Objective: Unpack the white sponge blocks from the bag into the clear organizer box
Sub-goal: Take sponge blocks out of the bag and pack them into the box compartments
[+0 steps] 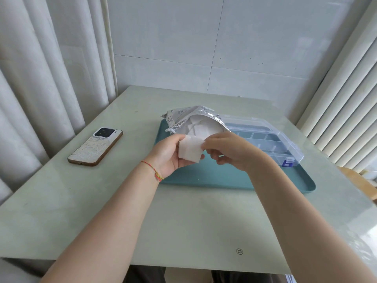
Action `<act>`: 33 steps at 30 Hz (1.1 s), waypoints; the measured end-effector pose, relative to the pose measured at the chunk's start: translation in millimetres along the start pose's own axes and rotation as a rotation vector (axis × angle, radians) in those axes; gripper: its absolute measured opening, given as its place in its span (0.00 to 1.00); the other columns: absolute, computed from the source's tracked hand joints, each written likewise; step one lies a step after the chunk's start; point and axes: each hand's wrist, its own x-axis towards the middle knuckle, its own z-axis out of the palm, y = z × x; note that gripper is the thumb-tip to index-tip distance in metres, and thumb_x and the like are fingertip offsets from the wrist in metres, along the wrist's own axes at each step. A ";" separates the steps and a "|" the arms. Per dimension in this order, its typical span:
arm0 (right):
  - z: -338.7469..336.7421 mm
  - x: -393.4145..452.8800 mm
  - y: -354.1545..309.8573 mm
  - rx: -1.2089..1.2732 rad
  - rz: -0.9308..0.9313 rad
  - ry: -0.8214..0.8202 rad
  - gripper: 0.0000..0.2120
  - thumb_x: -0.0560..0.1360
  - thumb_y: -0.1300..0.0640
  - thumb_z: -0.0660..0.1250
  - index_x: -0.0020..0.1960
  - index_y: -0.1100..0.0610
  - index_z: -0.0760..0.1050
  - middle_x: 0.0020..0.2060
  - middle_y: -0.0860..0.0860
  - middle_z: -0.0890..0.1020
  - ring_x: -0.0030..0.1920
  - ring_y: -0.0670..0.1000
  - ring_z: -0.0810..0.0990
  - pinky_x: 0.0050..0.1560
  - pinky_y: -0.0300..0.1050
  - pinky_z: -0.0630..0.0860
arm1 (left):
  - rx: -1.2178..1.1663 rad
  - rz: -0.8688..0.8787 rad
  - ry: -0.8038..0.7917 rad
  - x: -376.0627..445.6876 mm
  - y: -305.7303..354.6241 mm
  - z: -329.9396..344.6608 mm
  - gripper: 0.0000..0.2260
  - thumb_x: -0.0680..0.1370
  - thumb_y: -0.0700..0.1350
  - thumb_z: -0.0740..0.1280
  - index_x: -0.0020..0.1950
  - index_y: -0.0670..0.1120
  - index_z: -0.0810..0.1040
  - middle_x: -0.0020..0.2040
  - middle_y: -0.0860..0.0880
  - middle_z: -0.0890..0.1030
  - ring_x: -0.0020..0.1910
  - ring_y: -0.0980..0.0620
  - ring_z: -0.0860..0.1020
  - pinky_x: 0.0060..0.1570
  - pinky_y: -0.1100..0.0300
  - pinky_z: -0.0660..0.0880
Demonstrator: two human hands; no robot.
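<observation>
Print on the crinkled silver foil bag [190, 117] is illegible; white sponge blocks [199, 127] fill it. Clear plastic organizer box [271, 139] compartments: contents unclear. Left hand [170, 155] and right hand [228, 149] both pinch one white square sponge block [190, 149].

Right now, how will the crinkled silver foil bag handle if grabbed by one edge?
The crinkled silver foil bag will probably flop; its wall is thin and creased. Likely light, holding only white sponge blocks. Its mouth gapes open, so tilting may spill them onto the teal tray.

A small round logo mark [239, 251] is printed on the table's [183, 231] near edge; bag [183, 115] print unreadable
</observation>
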 end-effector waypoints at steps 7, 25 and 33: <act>6.4 0.9 -10.1 -0.286 -0.053 0.105 0.06 0.72 0.58 0.70 0.38 0.56 0.78 0.22 0.47 0.70 0.26 0.49 0.66 0.27 0.39 0.64 | 0.069 -0.039 -0.062 -4.0 2.7 1.8 0.18 0.85 0.48 0.52 0.57 0.39 0.78 0.49 0.37 0.82 0.42 0.40 0.83 0.35 0.56 0.82; 33.6 29.0 4.0 -0.791 -0.026 0.592 0.20 0.79 0.42 0.60 0.57 0.59 0.71 0.50 0.54 0.81 0.47 0.57 0.78 0.40 0.45 0.67 | 0.099 0.122 0.224 6.4 -3.9 -4.2 0.10 0.82 0.37 0.57 0.57 0.38 0.77 0.45 0.40 0.83 0.41 0.41 0.83 0.29 0.60 0.78; 40.1 38.2 -0.9 -0.779 -0.011 0.583 0.13 0.79 0.51 0.62 0.57 0.59 0.71 0.49 0.54 0.80 0.44 0.57 0.75 0.38 0.44 0.66 | 0.059 0.099 0.250 7.6 -4.0 -5.2 0.11 0.82 0.37 0.58 0.60 0.38 0.76 0.46 0.38 0.83 0.38 0.41 0.82 0.28 0.59 0.78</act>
